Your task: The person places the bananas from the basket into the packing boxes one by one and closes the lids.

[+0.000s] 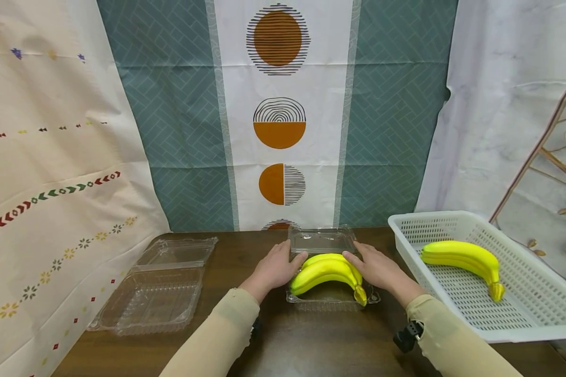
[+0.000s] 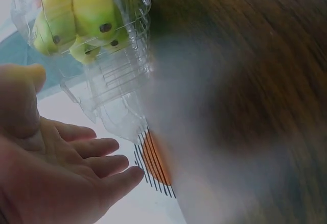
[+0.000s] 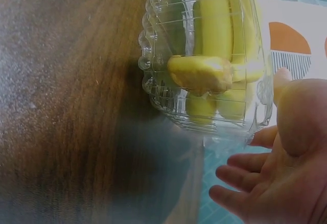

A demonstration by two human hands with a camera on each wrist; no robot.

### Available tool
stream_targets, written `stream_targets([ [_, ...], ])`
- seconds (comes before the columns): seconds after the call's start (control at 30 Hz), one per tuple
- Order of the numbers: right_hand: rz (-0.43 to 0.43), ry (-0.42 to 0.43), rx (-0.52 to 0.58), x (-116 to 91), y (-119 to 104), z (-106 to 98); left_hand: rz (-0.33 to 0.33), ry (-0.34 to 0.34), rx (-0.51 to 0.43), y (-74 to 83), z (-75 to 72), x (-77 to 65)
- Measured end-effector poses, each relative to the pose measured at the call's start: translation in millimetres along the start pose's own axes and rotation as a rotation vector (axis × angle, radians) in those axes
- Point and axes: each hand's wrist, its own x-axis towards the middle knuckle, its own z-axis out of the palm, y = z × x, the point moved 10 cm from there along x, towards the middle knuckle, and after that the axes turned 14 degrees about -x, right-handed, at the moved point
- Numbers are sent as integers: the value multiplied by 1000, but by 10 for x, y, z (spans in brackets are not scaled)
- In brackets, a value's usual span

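Observation:
A bunch of yellow bananas (image 1: 325, 271) lies in a clear plastic clamshell container (image 1: 327, 305) at the middle of the table. The container's lid (image 1: 323, 241) stands raised at the back. At the left side is my left hand (image 1: 277, 266), fingers extended by the lid and thumb beside the bananas. My right hand (image 1: 379, 267) mirrors it on the right, its thumb at the bananas' edge. In the left wrist view the left hand's fingers are nearly straight, with nothing in the palm. The right wrist view shows the right hand's (image 3: 301, 142) loosely spread fingers, one at the container's corner.
To the left, a second clear clamshell container (image 1: 153, 301) lies opened on the brown table (image 1: 283, 345). A white perforated basket (image 1: 542, 272) at the right holds another bunch of bananas (image 1: 462, 256). Patterned curtains (image 1: 283, 78) hang behind and at both sides.

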Motion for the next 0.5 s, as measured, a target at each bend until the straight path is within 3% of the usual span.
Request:
stream_targets([
  [0.5, 6, -30, 13, 35, 22, 32, -33, -15, -19, -14, 14, 31],
])
